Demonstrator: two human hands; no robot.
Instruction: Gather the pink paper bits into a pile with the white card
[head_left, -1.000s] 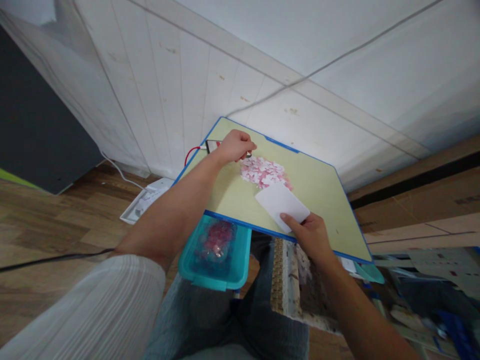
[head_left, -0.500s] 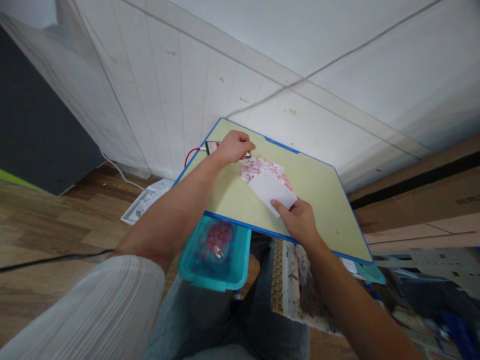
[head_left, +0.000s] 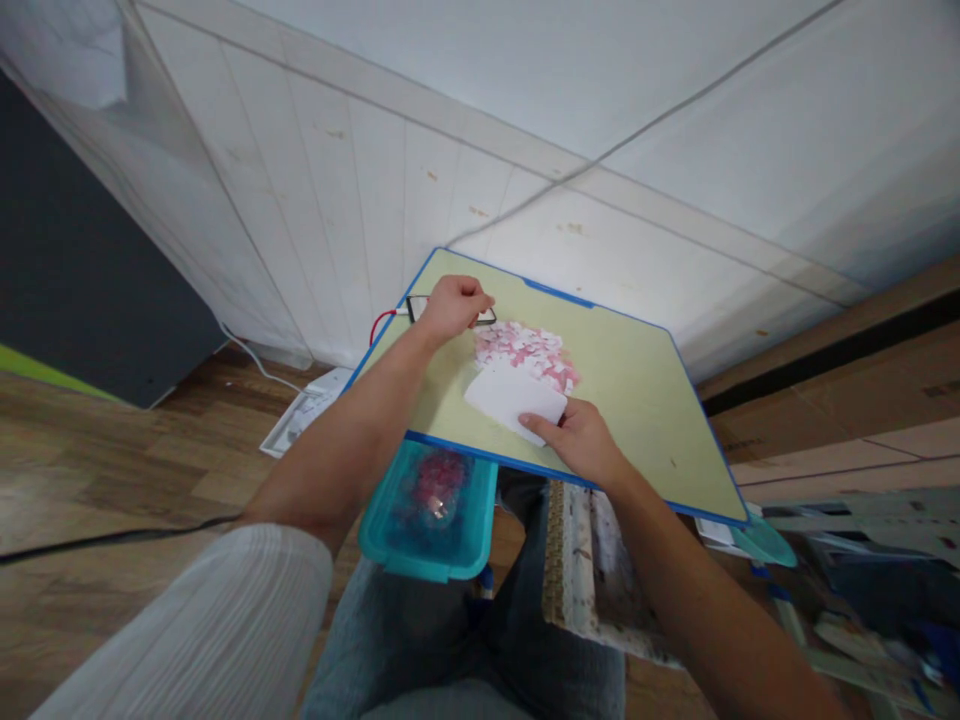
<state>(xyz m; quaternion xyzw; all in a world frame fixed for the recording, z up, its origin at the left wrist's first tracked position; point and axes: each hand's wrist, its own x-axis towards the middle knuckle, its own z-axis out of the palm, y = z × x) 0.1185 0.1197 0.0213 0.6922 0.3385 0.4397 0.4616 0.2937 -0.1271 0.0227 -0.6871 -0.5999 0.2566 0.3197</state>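
Note:
My right hand (head_left: 581,432) grips a white card (head_left: 514,398) by its right end, thumb on top. The card lies low over the near side of a heap of small pink and white pieces (head_left: 525,348), which look like paper scraps or petals. My left hand (head_left: 454,305) is closed in a pinch above the far left of the board, left of the heap; whatever its fingertips hold is hidden or too small to name. Beneath that hand lies a phone (head_left: 487,317), partly covered. All of this rests on a pale yellow board with a blue rim (head_left: 622,400).
A red cable (head_left: 380,322) runs to the phone. Below the board's front edge sits a teal tub (head_left: 427,510) with clear-wrapped red contents. A worn box (head_left: 592,560) stands right of my legs. Cardboard boxes (head_left: 840,400) line the right; a white wall (head_left: 465,150) rises behind.
The card in my right hand has shifted left and nearer me, uncovering more of the heap. My left hand has moved slightly left and down, still pinched. The camera view has tilted slightly.

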